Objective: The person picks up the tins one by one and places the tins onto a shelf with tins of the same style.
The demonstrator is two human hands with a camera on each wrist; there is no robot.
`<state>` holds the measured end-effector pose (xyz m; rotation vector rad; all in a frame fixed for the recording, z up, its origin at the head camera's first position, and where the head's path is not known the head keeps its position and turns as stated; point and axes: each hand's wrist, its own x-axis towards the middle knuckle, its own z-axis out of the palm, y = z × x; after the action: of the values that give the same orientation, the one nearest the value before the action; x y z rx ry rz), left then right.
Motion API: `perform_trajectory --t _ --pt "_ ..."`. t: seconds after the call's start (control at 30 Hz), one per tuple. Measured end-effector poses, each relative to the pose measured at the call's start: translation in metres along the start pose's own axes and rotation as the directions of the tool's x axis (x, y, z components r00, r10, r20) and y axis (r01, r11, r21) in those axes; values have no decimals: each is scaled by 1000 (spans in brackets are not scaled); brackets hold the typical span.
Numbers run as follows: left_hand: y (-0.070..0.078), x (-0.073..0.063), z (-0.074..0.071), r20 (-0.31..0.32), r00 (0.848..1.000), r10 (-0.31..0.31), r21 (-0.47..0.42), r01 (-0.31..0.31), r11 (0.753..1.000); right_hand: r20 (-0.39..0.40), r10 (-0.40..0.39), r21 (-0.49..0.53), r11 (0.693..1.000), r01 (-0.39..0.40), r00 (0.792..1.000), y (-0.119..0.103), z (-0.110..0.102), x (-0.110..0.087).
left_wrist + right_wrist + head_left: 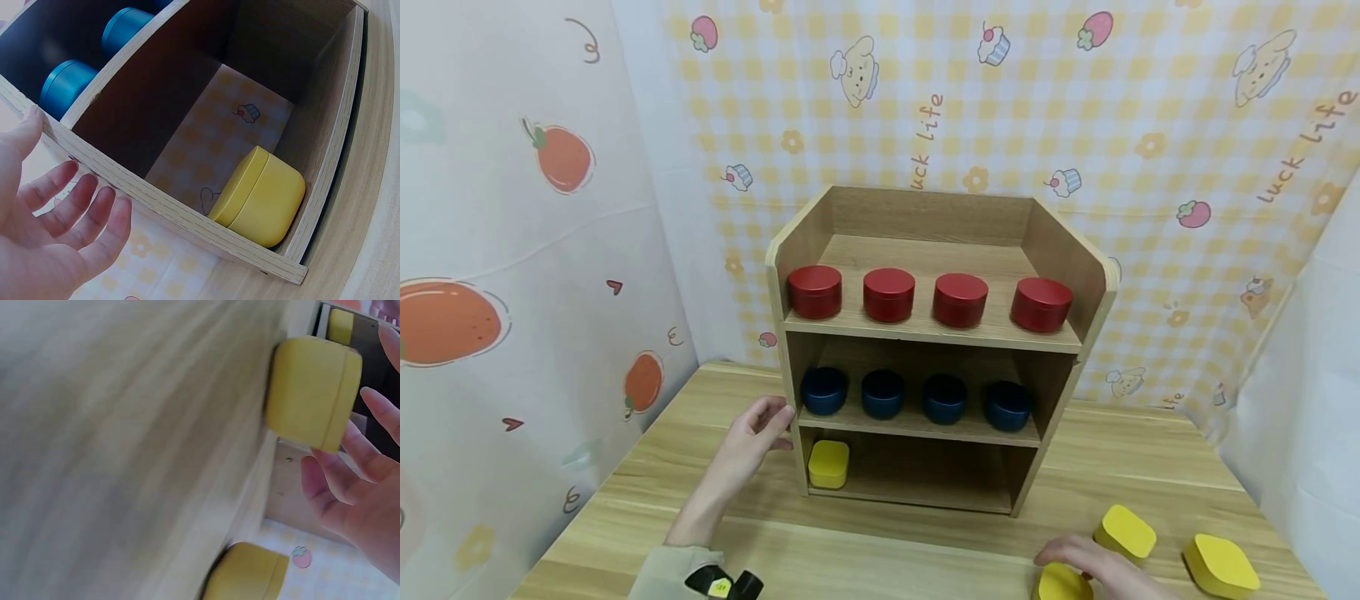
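At the left side of a wooden shelf unit, my left hand is held with fingers loosely bent. Its thumb and fingertips are right at the side panel's edge in the left wrist view, with nothing in its grasp. Low at the right, my right hand reaches over a yellow tin on the table. Its fingers are spread beside the lid edge in the right wrist view, not closed round it. Another yellow tin sits at the left of the bottom shelf.
Several red tins line the top shelf and several blue tins the middle one. Two more yellow tins, a nearer one and one farther right, stand on the wooden table. Patterned cloth hangs behind.
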<state>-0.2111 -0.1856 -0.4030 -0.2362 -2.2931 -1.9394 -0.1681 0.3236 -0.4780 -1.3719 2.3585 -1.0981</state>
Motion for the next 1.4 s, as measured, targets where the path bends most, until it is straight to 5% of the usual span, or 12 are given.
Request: perform_trajectory --t 0.17,0.43,0.73,1.0,1.23,1.4 --pt "0 0 0 3 1000 -6 2 6 1000 -47 -60 -52 997 57 997 47 13 -18" --pt "2 1 1 8 1000 -18 -5 18 1000 -57 -169 -93 982 164 984 10 10 -8" --pt "1 2 2 9 1000 -16 -8 17 1000 15 -129 71 989 128 992 11 5 -11" --pt "0 1 2 6 1000 -9 -13 9 1000 19 -22 167 986 19 1000 39 13 -22" --pt "0 1 1 8 1000 -13 -15 13 1000 -3 -18 30 999 18 1000 71 21 -28" --pt "0 0 0 5 1000 -18 -12 18 1000 -8 -8 -8 1000 8 1000 49 17 -18"
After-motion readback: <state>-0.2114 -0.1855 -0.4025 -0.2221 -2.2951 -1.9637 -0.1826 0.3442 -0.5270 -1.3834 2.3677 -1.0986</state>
